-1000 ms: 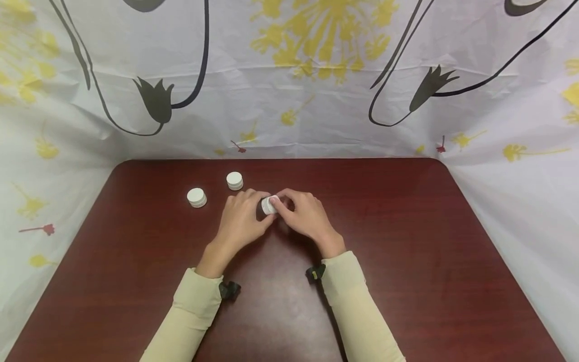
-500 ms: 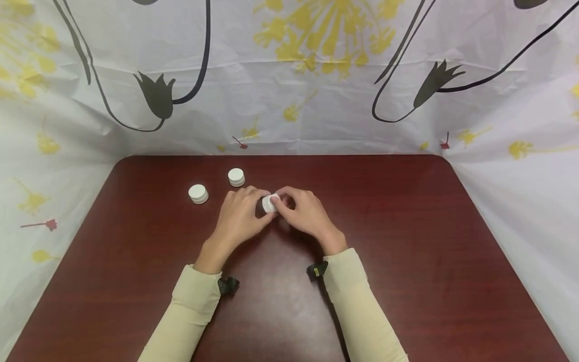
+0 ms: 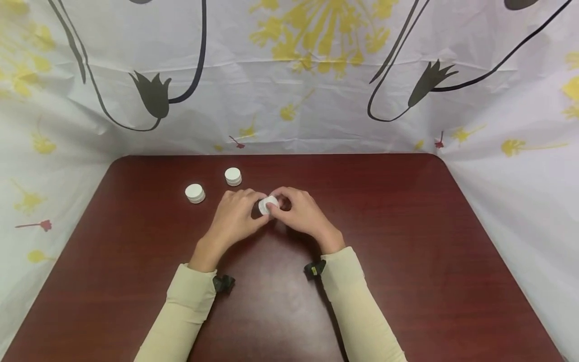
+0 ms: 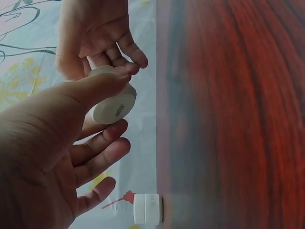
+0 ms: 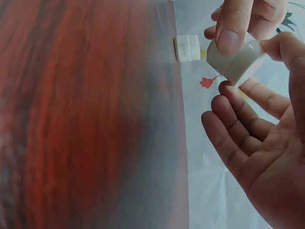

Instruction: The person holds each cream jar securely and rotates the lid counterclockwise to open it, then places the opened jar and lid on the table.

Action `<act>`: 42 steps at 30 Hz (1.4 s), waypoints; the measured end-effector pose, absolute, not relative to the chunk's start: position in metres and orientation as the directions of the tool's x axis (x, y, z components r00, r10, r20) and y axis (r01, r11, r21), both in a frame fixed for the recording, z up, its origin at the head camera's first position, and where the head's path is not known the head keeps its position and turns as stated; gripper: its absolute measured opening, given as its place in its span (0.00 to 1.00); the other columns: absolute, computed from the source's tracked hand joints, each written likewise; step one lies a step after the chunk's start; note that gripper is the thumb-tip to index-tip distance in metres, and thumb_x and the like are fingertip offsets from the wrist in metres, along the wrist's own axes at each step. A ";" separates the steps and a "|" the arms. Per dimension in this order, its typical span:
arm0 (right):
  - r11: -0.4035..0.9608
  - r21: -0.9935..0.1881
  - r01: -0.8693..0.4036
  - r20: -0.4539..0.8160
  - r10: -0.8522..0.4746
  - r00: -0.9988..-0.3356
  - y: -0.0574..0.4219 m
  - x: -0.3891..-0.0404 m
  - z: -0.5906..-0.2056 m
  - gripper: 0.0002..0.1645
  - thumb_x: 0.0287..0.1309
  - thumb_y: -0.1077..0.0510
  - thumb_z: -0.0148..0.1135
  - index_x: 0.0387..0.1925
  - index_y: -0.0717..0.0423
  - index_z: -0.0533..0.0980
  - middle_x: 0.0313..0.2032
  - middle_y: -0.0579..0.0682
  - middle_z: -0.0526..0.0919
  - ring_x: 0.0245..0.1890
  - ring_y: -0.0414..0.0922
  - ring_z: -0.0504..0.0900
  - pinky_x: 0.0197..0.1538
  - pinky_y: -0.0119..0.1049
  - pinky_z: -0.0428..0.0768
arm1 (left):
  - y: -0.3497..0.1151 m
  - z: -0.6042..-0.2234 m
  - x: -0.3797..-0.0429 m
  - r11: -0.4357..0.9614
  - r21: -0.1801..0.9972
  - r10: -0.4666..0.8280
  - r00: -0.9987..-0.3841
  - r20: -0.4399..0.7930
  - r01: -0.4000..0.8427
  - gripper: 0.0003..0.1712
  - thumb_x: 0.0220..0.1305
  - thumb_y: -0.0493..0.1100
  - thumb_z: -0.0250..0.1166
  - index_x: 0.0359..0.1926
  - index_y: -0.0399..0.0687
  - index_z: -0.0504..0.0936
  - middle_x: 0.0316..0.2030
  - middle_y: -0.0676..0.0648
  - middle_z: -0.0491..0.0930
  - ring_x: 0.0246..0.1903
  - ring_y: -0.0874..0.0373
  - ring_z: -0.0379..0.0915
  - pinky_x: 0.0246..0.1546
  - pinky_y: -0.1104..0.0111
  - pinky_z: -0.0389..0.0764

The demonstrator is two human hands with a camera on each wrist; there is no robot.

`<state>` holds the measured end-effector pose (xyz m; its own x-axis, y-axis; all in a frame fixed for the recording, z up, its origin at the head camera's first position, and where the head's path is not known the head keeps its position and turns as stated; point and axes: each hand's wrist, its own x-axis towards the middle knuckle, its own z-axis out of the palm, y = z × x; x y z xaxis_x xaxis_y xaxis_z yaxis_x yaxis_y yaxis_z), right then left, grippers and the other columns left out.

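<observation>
Between both hands is a small white round jar [image 3: 264, 206] with a lid, held above the table and tilted. My left hand [image 3: 230, 216] grips it from the left; in the left wrist view the thumb lies across the jar [image 4: 114, 106], whose face bears small dark print. From the right, my right hand [image 3: 304, 217] pinches the jar between thumb and fingers. Its other fingers are loosely extended in the right wrist view, below the jar [image 5: 233, 62]. Fingers partly hide the seam between lid and body.
Two more white lidded jars stand upright at the back left of the dark red table [image 3: 407, 241]: one jar [image 3: 195, 193] farther left, the other jar [image 3: 232, 176] nearer the back edge. A white patterned cloth [image 3: 289, 75] hangs behind and on both sides.
Both hands stay on the jar in nearly the same place. The held jar has turned slightly, its white top now facing more upward. The whole view shifts a little.
</observation>
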<state>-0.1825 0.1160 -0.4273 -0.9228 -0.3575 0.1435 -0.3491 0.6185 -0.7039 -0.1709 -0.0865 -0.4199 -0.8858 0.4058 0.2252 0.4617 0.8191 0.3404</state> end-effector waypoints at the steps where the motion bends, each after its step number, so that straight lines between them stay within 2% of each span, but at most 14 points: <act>1: 0.619 -0.704 -0.348 0.138 -0.361 -0.922 0.116 -0.182 -0.427 0.14 0.67 0.48 0.67 0.49 0.48 0.84 0.36 0.44 0.84 0.37 0.41 0.80 0.45 0.36 0.78 | -0.087 -0.420 -0.171 0.818 0.337 0.410 -0.884 0.225 0.466 0.23 0.63 0.53 0.75 0.55 0.47 0.88 0.49 0.46 0.90 0.48 0.47 0.85 0.54 0.49 0.76; 8: 0.638 -0.686 -0.350 0.127 -0.368 -0.921 0.118 -0.180 -0.426 0.24 0.66 0.48 0.67 0.60 0.52 0.81 0.46 0.47 0.86 0.45 0.42 0.84 0.53 0.41 0.82 | -0.089 -0.418 -0.173 0.804 0.371 0.408 -0.885 0.224 0.465 0.24 0.62 0.53 0.75 0.56 0.47 0.88 0.51 0.46 0.91 0.51 0.47 0.87 0.57 0.48 0.77; 12: 0.637 -0.684 -0.356 0.120 -0.383 -0.916 0.120 -0.179 -0.425 0.33 0.68 0.41 0.67 0.67 0.55 0.77 0.52 0.48 0.86 0.52 0.44 0.85 0.60 0.46 0.83 | -0.091 -0.419 -0.173 0.801 0.413 0.381 -0.901 0.208 0.434 0.27 0.61 0.54 0.77 0.58 0.46 0.87 0.53 0.45 0.90 0.53 0.45 0.86 0.60 0.48 0.79; 14: 0.648 -0.680 -0.344 0.115 -0.369 -0.922 0.119 -0.180 -0.425 0.36 0.68 0.36 0.66 0.67 0.53 0.77 0.53 0.47 0.86 0.53 0.43 0.85 0.61 0.47 0.83 | -0.093 -0.418 -0.173 0.792 0.440 0.375 -0.906 0.196 0.423 0.28 0.61 0.54 0.77 0.59 0.47 0.87 0.54 0.45 0.90 0.55 0.45 0.85 0.60 0.47 0.80; 16: 0.661 -0.678 -0.320 0.106 -0.343 -0.933 0.119 -0.180 -0.425 0.34 0.68 0.33 0.65 0.64 0.49 0.80 0.50 0.44 0.86 0.50 0.41 0.85 0.58 0.46 0.83 | -0.093 -0.418 -0.173 0.777 0.472 0.377 -0.909 0.179 0.415 0.28 0.62 0.54 0.76 0.59 0.47 0.86 0.55 0.44 0.89 0.56 0.44 0.85 0.60 0.47 0.81; 20: 0.678 -0.679 -0.283 0.088 -0.307 -0.948 0.117 -0.179 -0.425 0.27 0.65 0.29 0.65 0.53 0.41 0.84 0.37 0.39 0.86 0.38 0.38 0.83 0.46 0.41 0.82 | -0.091 -0.417 -0.173 0.757 0.509 0.383 -0.909 0.164 0.411 0.27 0.63 0.53 0.76 0.59 0.48 0.86 0.54 0.45 0.88 0.56 0.46 0.84 0.59 0.47 0.82; 25: 0.670 -0.679 -0.299 0.127 -0.294 -0.947 0.116 -0.178 -0.425 0.22 0.67 0.30 0.64 0.46 0.40 0.84 0.29 0.38 0.83 0.31 0.37 0.81 0.39 0.37 0.79 | -0.089 -0.417 -0.172 0.749 0.521 0.385 -0.909 0.160 0.409 0.27 0.63 0.53 0.76 0.60 0.48 0.86 0.53 0.46 0.88 0.56 0.47 0.84 0.59 0.48 0.82; 33: 0.658 -0.665 -0.352 0.177 -0.319 -0.931 0.113 -0.180 -0.427 0.18 0.70 0.38 0.64 0.50 0.43 0.85 0.33 0.39 0.84 0.33 0.37 0.81 0.41 0.37 0.80 | -0.092 -0.416 -0.172 0.741 0.533 0.378 -0.910 0.171 0.408 0.27 0.63 0.53 0.76 0.59 0.47 0.86 0.51 0.47 0.88 0.53 0.49 0.84 0.56 0.51 0.83; 42: 0.658 -0.648 -0.383 0.172 -0.363 -0.916 0.114 -0.178 -0.425 0.23 0.70 0.44 0.66 0.62 0.47 0.81 0.43 0.43 0.86 0.41 0.39 0.83 0.48 0.40 0.82 | -0.093 -0.416 -0.173 0.746 0.517 0.386 -0.905 0.177 0.419 0.26 0.63 0.50 0.75 0.59 0.45 0.86 0.52 0.45 0.87 0.52 0.48 0.84 0.54 0.51 0.83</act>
